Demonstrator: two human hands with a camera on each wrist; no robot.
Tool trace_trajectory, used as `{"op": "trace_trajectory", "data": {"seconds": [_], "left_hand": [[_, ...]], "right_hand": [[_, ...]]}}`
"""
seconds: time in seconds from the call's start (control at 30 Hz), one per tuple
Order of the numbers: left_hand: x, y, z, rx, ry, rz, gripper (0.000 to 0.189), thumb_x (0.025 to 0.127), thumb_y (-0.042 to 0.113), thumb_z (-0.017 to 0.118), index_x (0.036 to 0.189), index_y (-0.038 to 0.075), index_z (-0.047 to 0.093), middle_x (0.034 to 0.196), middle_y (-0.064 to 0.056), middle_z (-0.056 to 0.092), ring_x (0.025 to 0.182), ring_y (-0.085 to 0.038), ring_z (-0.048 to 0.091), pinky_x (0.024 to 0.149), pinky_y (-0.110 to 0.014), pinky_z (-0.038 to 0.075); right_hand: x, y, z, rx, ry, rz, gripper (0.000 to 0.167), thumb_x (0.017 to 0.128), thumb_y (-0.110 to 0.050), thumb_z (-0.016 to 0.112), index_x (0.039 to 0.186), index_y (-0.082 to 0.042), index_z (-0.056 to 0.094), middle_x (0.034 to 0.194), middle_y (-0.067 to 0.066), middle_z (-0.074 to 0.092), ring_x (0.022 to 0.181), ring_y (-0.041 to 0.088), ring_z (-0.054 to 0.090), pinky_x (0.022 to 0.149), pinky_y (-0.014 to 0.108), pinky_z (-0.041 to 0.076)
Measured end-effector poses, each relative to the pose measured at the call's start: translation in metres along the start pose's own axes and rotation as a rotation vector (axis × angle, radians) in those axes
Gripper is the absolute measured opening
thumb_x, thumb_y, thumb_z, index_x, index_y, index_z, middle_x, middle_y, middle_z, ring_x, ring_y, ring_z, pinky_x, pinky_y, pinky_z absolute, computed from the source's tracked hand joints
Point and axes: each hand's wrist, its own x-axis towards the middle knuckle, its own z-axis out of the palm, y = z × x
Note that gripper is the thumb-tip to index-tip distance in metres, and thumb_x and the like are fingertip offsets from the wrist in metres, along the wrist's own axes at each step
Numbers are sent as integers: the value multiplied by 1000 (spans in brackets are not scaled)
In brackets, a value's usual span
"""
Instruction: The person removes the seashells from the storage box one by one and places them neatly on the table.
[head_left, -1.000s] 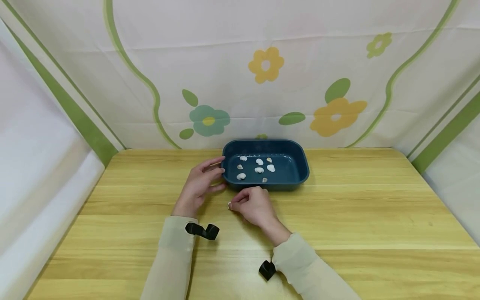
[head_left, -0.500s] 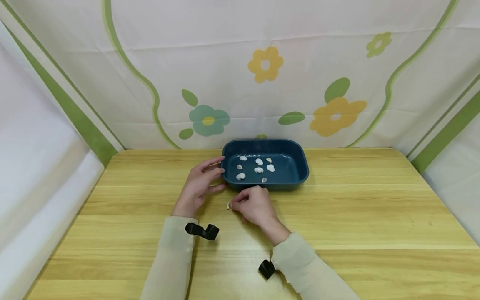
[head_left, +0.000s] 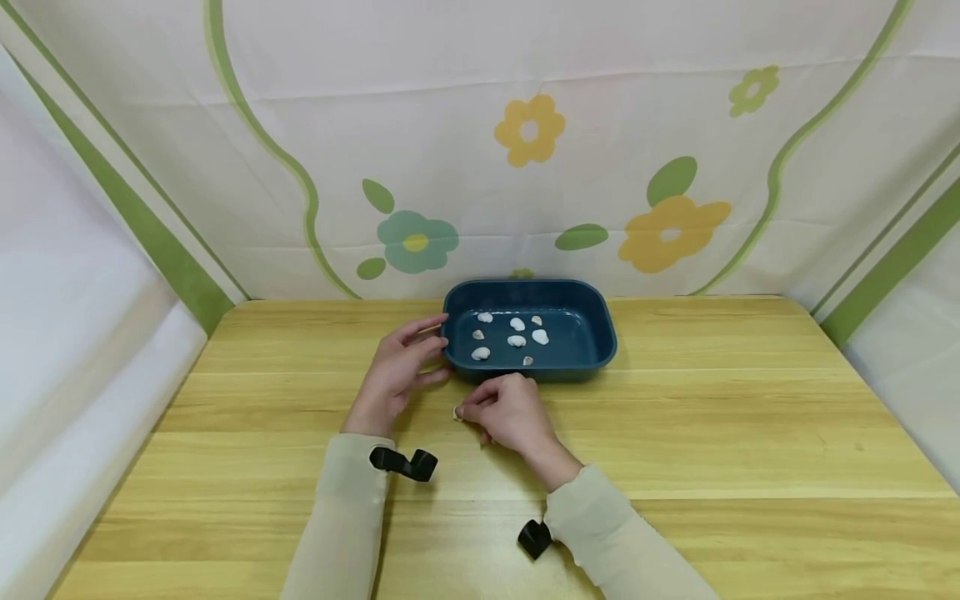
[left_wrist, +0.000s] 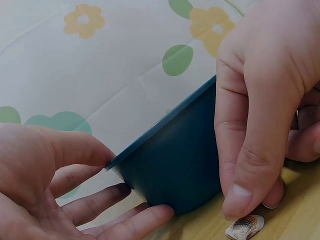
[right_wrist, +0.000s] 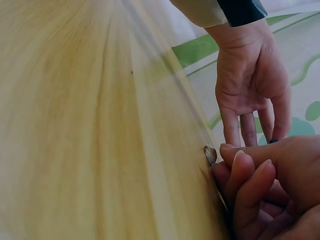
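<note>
The small ribbed shell [left_wrist: 244,227] is just outside the 7 o'clock corner of the blue tray [head_left: 576,337], pinched by the fingers of your right hand [head_left: 506,412]. The tray holds 8 more shells [head_left: 516,341]. At its 9 o'clock end, your left hand [head_left: 396,367] touches it with spread fingers. Your desk [head_left: 712,433] meets a flowered cloth [head_left: 457,125] toward 12 o'clock.

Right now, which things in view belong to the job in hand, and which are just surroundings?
Seemingly part of the job:
- patterned shell, pinched in the right hand
- blue container, touched by the left hand
- loose shells inside it

Just surroundings:
- flowered cloth behind
- wooden table, merely the work surface
- black devices at the wrists
</note>
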Motion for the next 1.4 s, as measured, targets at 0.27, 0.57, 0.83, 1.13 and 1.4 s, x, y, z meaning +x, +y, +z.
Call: {"op": "trace_trajectory", "data": {"seconds": [0.27,0.57,0.83,1.13,1.4], "left_hand": [[1,-1,-1,-2,-3,-3,43,108,10,63,149,20,65,155,-11,61,134,-33,64,105,-56,60],[0,-1,-1,2,-6,0,43,107,10,63,150,20,65,156,-10,62,134,-34,65,104,-55,60],[0,-1,-1,12,-1,4,43,107,11,63,149,21,66,155,-10,62,132,-32,65,103,-55,61],[1,-1,-1,2,-7,4,44,107,10,63,151,19,64,157,-11,60,133,-33,64,102,-54,61],[1,-2,-2,-12,-20,6,45,107,9,62,152,18,63,158,-11,59,134,-34,64,104,-55,60]], "right_hand": [[0,0,-5,42,-20,-22,5,91,-15,87,87,-12,86,72,4,79,44,14,62,47,28,53],[-5,-9,-18,42,-56,-39,6,90,-16,88,87,-12,85,74,9,79,48,16,64,49,28,50],[-8,-21,-37,24,-90,-76,3,91,-16,87,91,-13,85,80,15,80,55,23,70,62,29,55],[-13,-31,-62,53,-71,-38,5,92,-16,86,93,-11,85,90,17,81,71,45,73,56,31,56],[-14,-30,-84,66,-22,-3,8,95,-17,85,97,-10,84,90,15,80,70,40,71,56,31,56]]}}
